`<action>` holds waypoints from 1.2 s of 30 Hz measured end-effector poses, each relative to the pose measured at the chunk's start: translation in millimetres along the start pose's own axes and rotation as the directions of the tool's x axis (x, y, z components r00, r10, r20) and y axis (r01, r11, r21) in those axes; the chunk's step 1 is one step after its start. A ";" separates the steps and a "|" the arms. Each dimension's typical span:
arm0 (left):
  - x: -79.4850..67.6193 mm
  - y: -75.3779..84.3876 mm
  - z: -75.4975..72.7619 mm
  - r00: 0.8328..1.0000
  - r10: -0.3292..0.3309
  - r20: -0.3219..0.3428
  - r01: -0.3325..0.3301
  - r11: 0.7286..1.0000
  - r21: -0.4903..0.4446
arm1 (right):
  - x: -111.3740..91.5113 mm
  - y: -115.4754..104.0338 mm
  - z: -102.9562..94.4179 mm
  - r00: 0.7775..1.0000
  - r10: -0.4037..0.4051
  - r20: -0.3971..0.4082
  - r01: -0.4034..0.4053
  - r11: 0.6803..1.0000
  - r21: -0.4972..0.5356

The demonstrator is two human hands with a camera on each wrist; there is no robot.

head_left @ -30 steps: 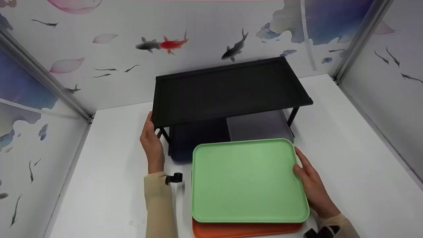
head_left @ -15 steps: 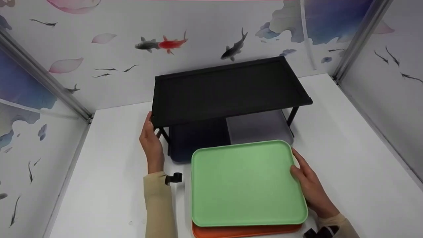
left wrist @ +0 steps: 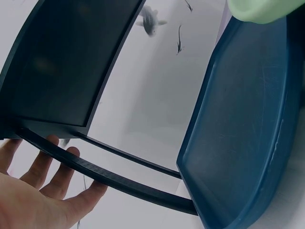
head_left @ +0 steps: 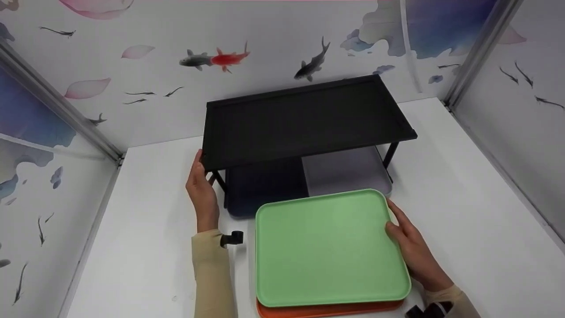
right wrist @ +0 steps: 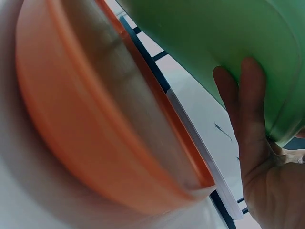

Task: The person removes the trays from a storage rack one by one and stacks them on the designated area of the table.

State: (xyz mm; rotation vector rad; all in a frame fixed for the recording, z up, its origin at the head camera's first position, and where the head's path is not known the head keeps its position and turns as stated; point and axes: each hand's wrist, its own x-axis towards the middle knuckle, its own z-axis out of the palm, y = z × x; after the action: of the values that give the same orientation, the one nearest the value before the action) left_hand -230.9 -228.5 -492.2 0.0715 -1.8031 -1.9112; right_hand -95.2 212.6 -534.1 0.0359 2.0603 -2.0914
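Two jobs: the right hand (head_left: pixel 417 251) pinches the green tray (head_left: pixel 331 251) by one rim above the orange tray (head_left: pixel 331 308), toward the near edge of the bench (head_left: pixel 141 229); the left hand (head_left: pixel 202 194), fingers loosely extended, touches the black rack (head_left: pixel 304 123). Keeping that pinch firm should prevent tipping.

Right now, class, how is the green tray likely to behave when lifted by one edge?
The green tray is probably stiff: it looks flat, without sagging, in the right hand. It may tip leftward, since that grip is on its right edge only. Its smooth surface could make it somewhat slippery.
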 end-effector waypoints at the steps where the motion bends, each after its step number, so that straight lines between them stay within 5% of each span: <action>1: 0.0 0.1 0.1 1.000 -0.005 0.000 0.005 1.000 -0.003 | -0.3 0.7 -0.1 1.000 0.002 0.002 -0.002 1.000 0.001; 18: -0.6 -0.1 0.0 1.000 0.001 -0.001 -0.001 1.000 0.002 | -0.1 2.3 0.3 1.000 0.018 0.009 -0.017 0.999 -0.034; 28: -1.1 3.2 1.1 1.000 0.008 0.015 -0.008 1.000 -0.006 | 2.0 6.9 -0.5 0.989 -0.077 -0.129 0.040 0.963 -0.267; 36: -0.1 -0.2 0.4 1.000 -0.005 -0.012 0.005 1.000 0.003 | 0.2 4.4 -3.0 0.984 -0.036 -0.177 -0.042 0.908 -0.417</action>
State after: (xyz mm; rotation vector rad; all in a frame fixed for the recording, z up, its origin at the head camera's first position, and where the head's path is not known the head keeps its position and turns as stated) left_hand -231.0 -228.1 -492.4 0.0882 -1.7993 -1.9075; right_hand -95.1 215.6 -538.5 0.1689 2.5737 -1.6484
